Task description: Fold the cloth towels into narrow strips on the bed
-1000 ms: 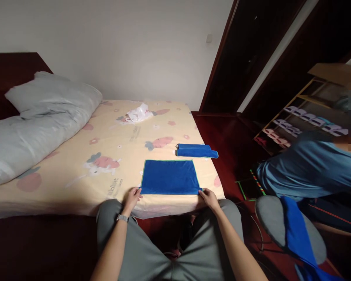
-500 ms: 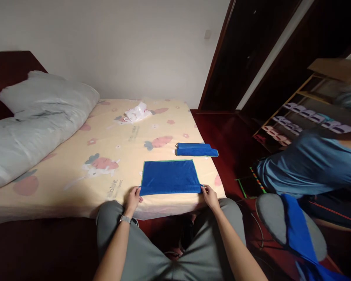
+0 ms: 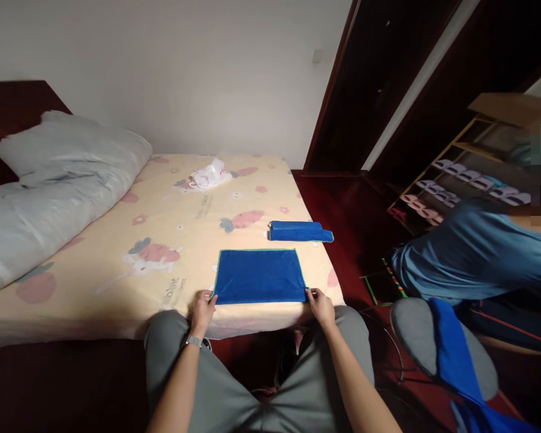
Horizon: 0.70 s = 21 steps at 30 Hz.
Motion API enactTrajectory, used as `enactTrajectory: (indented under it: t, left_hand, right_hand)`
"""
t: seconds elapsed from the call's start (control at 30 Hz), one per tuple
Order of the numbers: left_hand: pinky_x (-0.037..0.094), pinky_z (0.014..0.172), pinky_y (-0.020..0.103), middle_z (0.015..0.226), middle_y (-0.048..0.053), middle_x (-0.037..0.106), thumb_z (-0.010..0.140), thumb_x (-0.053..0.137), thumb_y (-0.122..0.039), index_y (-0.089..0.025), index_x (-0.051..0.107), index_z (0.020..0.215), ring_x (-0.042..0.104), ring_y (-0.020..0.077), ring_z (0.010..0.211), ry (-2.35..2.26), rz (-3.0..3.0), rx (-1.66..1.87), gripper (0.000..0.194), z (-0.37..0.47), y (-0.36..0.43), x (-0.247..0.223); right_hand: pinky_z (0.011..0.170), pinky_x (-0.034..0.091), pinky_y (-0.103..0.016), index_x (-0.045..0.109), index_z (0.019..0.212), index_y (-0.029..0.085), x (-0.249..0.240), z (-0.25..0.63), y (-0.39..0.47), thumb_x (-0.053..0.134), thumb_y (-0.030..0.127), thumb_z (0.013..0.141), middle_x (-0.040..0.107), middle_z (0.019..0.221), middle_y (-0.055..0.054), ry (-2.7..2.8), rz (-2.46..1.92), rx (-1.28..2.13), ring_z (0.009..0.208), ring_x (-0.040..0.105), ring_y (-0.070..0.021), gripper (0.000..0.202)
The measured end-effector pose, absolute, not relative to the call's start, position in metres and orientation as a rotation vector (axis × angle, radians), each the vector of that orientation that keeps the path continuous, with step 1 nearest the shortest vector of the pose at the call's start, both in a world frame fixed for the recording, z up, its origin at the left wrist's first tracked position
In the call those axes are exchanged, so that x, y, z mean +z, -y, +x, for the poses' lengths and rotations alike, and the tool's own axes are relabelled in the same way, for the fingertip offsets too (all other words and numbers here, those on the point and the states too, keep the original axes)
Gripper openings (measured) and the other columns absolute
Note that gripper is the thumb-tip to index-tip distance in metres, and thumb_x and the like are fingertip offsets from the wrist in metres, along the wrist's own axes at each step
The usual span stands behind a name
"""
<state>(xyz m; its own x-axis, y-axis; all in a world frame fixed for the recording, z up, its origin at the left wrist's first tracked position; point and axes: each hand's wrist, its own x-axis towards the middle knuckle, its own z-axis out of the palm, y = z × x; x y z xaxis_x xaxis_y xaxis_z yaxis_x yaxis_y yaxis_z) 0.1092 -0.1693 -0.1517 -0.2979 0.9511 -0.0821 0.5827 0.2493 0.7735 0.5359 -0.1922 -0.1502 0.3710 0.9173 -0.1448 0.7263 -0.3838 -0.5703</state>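
A blue towel (image 3: 259, 276) with green edging lies spread flat near the front edge of the bed. My left hand (image 3: 202, 313), with a watch on its wrist, pinches the towel's near left corner. At the near right corner, my right hand (image 3: 321, 307) has thumb and fingers closed on the towel. Just beyond it rest two narrow blue rolled or folded towels (image 3: 300, 231), side by side near the bed's right edge.
A crumpled white plastic bag (image 3: 210, 174) sits further back on the patterned bed sheet (image 3: 198, 231). Grey bedding (image 3: 72, 186) is heaped at left. On the right are a person in a blue shirt (image 3: 473, 252), a grey stool (image 3: 412, 337) draped with blue cloth, and a slipper rack (image 3: 471, 174).
The towel's near edge, previously showing a raised or folded strip, now lies flatter. Both hands remain at its near corners. The view has shifted slightly.
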Motion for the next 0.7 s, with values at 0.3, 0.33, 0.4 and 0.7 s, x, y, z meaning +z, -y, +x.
enactTrajectory:
  t: [0.3, 0.33, 0.4, 0.7]
  left_hand:
    - [0.046, 0.066, 0.027, 0.080, 0.002, 0.066, 0.087, 0.058, -0.030, -0.023, 0.054, 0.084, 0.065, 0.0176, 0.070, -2.051, 1.712, 0.785, 0.009, 0.109, 0.176, -0.150]
    - [0.046, 0.067, 0.027, 0.080, 0.003, 0.067, 0.087, 0.059, -0.030, -0.023, 0.055, 0.085, 0.065, 0.0182, 0.073, -2.070, 1.746, 0.770, 0.009, 0.109, 0.176, -0.150]
    - [0.044, 0.067, 0.027, 0.083, 0.004, 0.068, 0.088, 0.059, -0.030, -0.022, 0.057, 0.087, 0.065, 0.0195, 0.076, -2.104, 1.810, 0.718, 0.008, 0.110, 0.177, -0.148]
    - [0.041, 0.068, 0.027, 0.094, 0.007, 0.072, 0.097, 0.048, -0.027, -0.021, 0.062, 0.095, 0.066, 0.0199, 0.080, -2.162, 1.928, 0.532, 0.016, 0.111, 0.178, -0.141]
  right_hand:
    - [0.067, 0.047, -0.030, 0.064, 0.104, 0.023, -0.143, 0.526, 0.200, 0.041, 0.049, 0.098, 0.074, 0.102, -0.009, 1.568, -2.254, 0.488, 0.089, 0.070, -0.0239, 0.035]
    - [0.066, 0.046, -0.029, 0.064, 0.103, 0.023, -0.143, 0.526, 0.201, 0.041, 0.047, 0.098, 0.074, 0.102, -0.008, 1.582, -2.248, 0.464, 0.089, 0.070, -0.0230, 0.034]
    - [0.066, 0.046, -0.028, 0.063, 0.104, 0.023, -0.143, 0.524, 0.202, 0.041, 0.046, 0.098, 0.074, 0.101, -0.008, 1.606, -2.259, 0.420, 0.089, 0.070, -0.0220, 0.032]
    - [0.069, 0.045, -0.030, 0.061, 0.108, 0.021, -0.140, 0.520, 0.203, 0.036, 0.043, 0.102, 0.071, 0.099, -0.011, 1.693, -2.326, 0.297, 0.091, 0.067, -0.0234, 0.035]
